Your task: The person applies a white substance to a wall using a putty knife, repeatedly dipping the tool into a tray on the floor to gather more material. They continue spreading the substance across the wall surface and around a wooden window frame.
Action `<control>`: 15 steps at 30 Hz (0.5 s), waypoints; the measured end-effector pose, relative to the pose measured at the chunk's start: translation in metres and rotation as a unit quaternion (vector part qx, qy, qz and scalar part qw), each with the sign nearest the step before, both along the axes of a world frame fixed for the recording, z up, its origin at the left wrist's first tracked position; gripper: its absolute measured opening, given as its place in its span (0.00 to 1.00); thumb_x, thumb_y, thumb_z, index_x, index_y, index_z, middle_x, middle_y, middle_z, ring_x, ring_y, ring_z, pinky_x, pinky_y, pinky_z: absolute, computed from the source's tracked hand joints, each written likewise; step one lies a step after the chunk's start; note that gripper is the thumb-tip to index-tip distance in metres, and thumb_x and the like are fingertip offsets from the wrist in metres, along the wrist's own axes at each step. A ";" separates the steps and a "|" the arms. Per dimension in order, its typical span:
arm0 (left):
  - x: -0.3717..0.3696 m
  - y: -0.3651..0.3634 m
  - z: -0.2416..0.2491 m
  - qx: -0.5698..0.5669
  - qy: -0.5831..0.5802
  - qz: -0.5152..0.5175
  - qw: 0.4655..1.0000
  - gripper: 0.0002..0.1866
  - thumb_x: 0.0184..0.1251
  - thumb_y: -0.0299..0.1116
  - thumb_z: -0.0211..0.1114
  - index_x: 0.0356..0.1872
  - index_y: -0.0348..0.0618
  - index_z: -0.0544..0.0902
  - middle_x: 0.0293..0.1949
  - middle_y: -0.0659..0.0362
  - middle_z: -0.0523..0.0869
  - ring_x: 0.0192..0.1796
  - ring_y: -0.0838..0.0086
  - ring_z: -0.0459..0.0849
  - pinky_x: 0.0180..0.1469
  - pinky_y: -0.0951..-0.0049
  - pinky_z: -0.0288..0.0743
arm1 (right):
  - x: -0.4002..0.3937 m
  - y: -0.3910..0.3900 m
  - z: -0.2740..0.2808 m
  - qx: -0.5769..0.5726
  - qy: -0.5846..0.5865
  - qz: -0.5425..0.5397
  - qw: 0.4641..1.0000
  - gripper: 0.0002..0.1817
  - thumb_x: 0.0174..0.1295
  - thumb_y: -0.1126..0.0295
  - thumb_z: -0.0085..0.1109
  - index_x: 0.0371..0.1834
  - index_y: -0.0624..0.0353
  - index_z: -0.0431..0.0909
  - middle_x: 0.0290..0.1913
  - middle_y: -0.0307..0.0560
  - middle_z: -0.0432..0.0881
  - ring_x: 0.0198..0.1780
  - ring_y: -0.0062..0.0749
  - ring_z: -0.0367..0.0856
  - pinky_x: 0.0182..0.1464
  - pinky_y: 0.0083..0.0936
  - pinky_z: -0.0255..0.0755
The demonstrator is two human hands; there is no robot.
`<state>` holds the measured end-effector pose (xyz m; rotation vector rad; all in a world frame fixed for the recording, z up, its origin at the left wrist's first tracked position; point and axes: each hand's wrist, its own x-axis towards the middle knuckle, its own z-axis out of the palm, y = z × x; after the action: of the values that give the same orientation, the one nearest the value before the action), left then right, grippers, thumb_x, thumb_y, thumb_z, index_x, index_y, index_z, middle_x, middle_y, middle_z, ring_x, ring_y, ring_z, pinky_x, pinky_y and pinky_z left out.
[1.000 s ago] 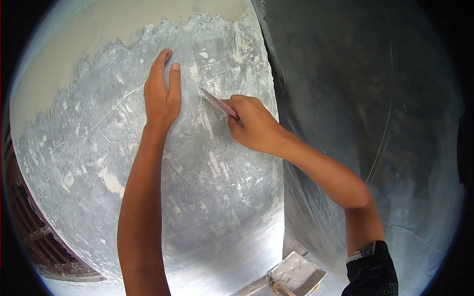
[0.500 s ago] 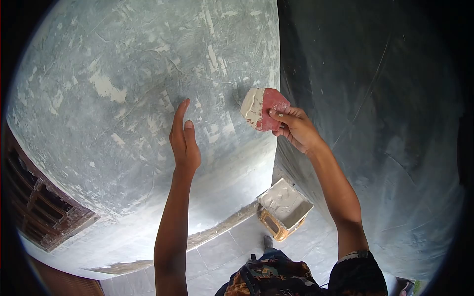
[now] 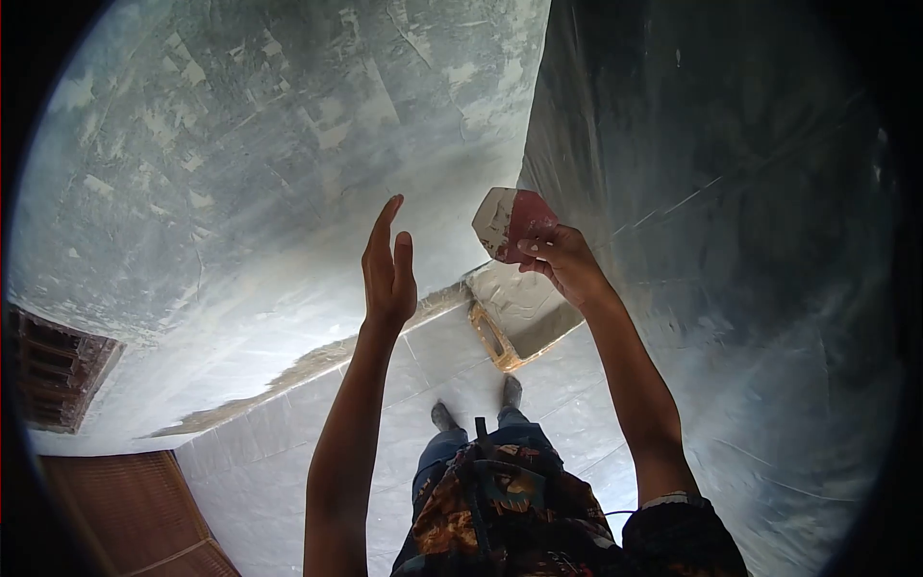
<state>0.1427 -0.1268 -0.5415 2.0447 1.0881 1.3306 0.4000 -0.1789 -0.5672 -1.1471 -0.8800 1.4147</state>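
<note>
My right hand (image 3: pixel 562 262) grips a red putty scraper (image 3: pixel 531 213) between thumb and fingers. Pale putty coats the blade's left half. To its left my left hand (image 3: pixel 389 269) is raised with straight fingers and the thumb apart, holding nothing. Beyond that hand is a grey wall (image 3: pixel 240 173) with uneven whitish putty patches. Below the scraper, on the floor, stands a tub of pale putty (image 3: pixel 524 308) with a yellowish, smeared side; my right hand and forearm lie close to its right edge in the view.
A darker wall (image 3: pixel 760 221) rises on the right and meets the grey wall in a corner. A brown wooden vent frame (image 3: pixel 62 370) is set low at left. Tiled floor (image 3: pixel 279 471) lies around my feet, with a brown woven panel (image 3: pixel 130 505) at lower left.
The view has tilted down, so more floor, both feet and the tub show higher up. The scraper stays in my right hand, and my left hand is still raised.
</note>
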 end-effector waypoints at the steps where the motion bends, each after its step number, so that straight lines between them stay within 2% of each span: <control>1: 0.009 -0.003 -0.021 -0.034 -0.009 0.008 0.999 0.32 0.82 0.51 0.43 0.71 0.30 0.68 0.69 0.38 0.74 0.74 0.46 0.69 0.76 0.50 0.59 | 0.007 -0.002 -0.017 -0.021 0.002 0.006 1.000 0.13 0.68 0.72 0.63 0.50 0.69 0.81 0.45 0.50 0.87 0.43 0.28 0.86 0.44 0.24 0.84; 4: 0.030 -0.006 -0.081 -0.103 0.013 0.029 0.994 0.32 0.82 0.50 0.44 0.71 0.30 0.68 0.69 0.38 0.74 0.74 0.46 0.69 0.75 0.51 0.60 | 0.019 0.005 -0.070 -0.108 0.000 0.023 0.994 0.14 0.67 0.73 0.64 0.54 0.66 0.80 0.47 0.49 0.86 0.47 0.28 0.85 0.49 0.28 0.83; 7: 0.042 -0.021 -0.127 -0.169 0.028 0.048 0.984 0.31 0.82 0.47 0.46 0.71 0.30 0.68 0.69 0.38 0.74 0.74 0.46 0.69 0.75 0.52 0.61 | 0.024 0.002 -0.131 -0.167 0.007 -0.003 0.986 0.12 0.66 0.71 0.63 0.48 0.67 0.82 0.44 0.49 0.87 0.42 0.30 0.87 0.46 0.28 0.84; 11: 0.053 -0.035 -0.184 -0.233 0.043 0.057 0.970 0.29 0.82 0.45 0.47 0.71 0.30 0.68 0.68 0.37 0.75 0.73 0.46 0.70 0.75 0.53 0.61 | 0.035 -0.005 -0.214 -0.204 -0.012 0.029 0.978 0.12 0.67 0.72 0.62 0.46 0.70 0.82 0.42 0.48 0.86 0.42 0.30 0.87 0.43 0.29 0.86; 14: 0.058 -0.043 -0.219 -0.276 0.041 0.058 0.959 0.29 0.82 0.44 0.47 0.71 0.30 0.68 0.68 0.37 0.75 0.73 0.45 0.70 0.74 0.53 0.62 | 0.033 -0.018 -0.272 -0.219 -0.021 0.013 0.975 0.12 0.67 0.73 0.60 0.45 0.73 0.81 0.41 0.49 0.85 0.40 0.31 0.88 0.41 0.30 0.87; 15: 0.059 -0.046 -0.229 -0.284 0.042 0.059 0.956 0.29 0.82 0.45 0.47 0.71 0.30 0.68 0.68 0.37 0.75 0.73 0.45 0.70 0.74 0.53 0.62 | 0.029 -0.021 -0.290 -0.218 -0.069 0.009 0.973 0.10 0.64 0.72 0.60 0.38 0.72 0.82 0.36 0.51 0.86 0.38 0.31 0.88 0.38 0.31 0.86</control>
<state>0.2015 -0.1724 -0.7709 1.6339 1.4484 0.8471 0.4293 -0.2003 -0.8575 -1.5861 -0.6920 1.6056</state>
